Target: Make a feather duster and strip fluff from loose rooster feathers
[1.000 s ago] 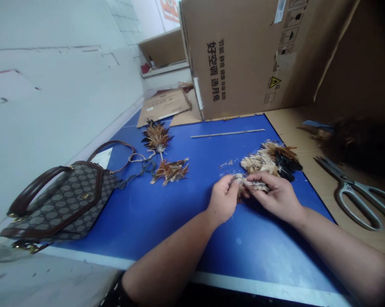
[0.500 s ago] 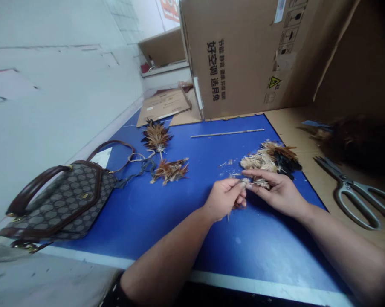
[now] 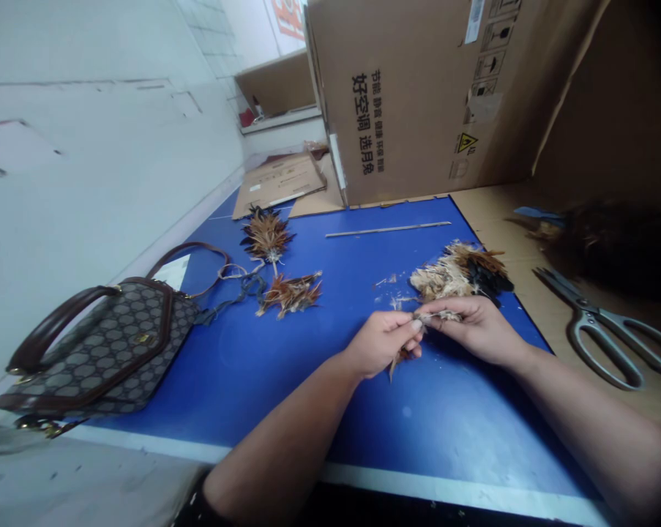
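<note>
My left hand [image 3: 388,342] is closed on a small bunch of brown feathers [image 3: 397,360], whose tips hang below the fingers. Thumb and fingers of my right hand [image 3: 479,327] pinch a pale feather [image 3: 446,315], with its end meeting the bunch at my left fingertips. Both hands are close together over the blue tabletop [image 3: 286,380]. Just beyond my right hand lies a pile of cream, brown and black feathers [image 3: 445,277]. Bits of pale fluff [image 3: 394,301] are scattered beside that pile.
A patterned handbag [image 3: 110,344] stands at the left. Near it lie a tied feather bundle [image 3: 267,236] and loose brown feathers [image 3: 290,293]. A thin stick [image 3: 388,230] lies farther back, before a large cardboard box [image 3: 418,110]. Scissors [image 3: 602,322] rest on cardboard at the right.
My right thumb and fingers have closed in to meet my left fingertips, narrowing the gap between the hands. The view has shifted slightly.
</note>
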A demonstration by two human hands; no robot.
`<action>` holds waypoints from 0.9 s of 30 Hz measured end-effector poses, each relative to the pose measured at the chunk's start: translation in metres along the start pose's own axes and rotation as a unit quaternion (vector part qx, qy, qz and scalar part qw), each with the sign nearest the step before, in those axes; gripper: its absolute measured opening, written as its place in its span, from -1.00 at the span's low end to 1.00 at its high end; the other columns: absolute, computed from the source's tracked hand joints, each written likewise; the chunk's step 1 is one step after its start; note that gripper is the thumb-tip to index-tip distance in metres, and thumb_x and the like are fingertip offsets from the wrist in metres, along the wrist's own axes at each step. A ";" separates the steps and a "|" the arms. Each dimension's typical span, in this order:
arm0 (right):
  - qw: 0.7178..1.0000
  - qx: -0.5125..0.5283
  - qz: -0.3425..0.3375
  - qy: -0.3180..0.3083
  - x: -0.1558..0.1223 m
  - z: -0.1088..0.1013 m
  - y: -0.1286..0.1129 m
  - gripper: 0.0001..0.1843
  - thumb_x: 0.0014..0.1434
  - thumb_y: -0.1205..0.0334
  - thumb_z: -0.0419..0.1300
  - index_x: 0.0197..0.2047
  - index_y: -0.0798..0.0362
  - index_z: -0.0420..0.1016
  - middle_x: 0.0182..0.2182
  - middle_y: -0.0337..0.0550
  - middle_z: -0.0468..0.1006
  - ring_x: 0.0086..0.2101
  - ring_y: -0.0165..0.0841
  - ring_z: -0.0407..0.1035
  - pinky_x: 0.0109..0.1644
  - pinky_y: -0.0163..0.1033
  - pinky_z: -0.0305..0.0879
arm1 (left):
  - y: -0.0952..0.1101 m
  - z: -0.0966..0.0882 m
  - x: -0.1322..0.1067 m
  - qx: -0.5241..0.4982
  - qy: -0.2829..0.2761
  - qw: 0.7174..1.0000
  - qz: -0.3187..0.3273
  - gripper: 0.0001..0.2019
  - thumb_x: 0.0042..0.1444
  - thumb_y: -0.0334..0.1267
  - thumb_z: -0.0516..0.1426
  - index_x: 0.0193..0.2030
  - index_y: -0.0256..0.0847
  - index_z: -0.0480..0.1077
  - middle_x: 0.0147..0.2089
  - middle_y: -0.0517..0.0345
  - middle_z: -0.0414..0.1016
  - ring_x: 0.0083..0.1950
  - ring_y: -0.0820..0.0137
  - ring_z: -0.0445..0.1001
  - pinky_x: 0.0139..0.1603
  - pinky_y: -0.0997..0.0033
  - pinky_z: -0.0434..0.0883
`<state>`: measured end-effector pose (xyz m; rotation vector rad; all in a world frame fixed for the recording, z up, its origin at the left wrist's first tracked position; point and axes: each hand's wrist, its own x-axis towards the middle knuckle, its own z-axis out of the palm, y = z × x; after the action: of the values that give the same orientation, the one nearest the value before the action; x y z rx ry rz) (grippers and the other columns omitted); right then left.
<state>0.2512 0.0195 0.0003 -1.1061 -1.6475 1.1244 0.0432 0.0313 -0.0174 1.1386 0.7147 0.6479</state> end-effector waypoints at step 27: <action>0.984 0.132 0.113 -0.036 -0.003 0.018 0.011 -0.48 0.35 -0.26 0.15 -0.23 0.09 0.47 -0.56 -0.35 0.20 -0.53 -0.49 0.02 -0.48 -0.31 -0.09 | -0.004 0.016 0.004 0.108 0.209 0.950 0.203 -0.71 0.31 -0.12 0.19 -0.33 -0.24 0.61 -0.21 0.06 0.53 -0.09 0.35 0.46 0.07 0.35 0.38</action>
<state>0.2370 0.0153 -0.0149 -1.1088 -1.4001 1.4977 0.0585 0.0240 -0.0178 1.3837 0.9365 1.2073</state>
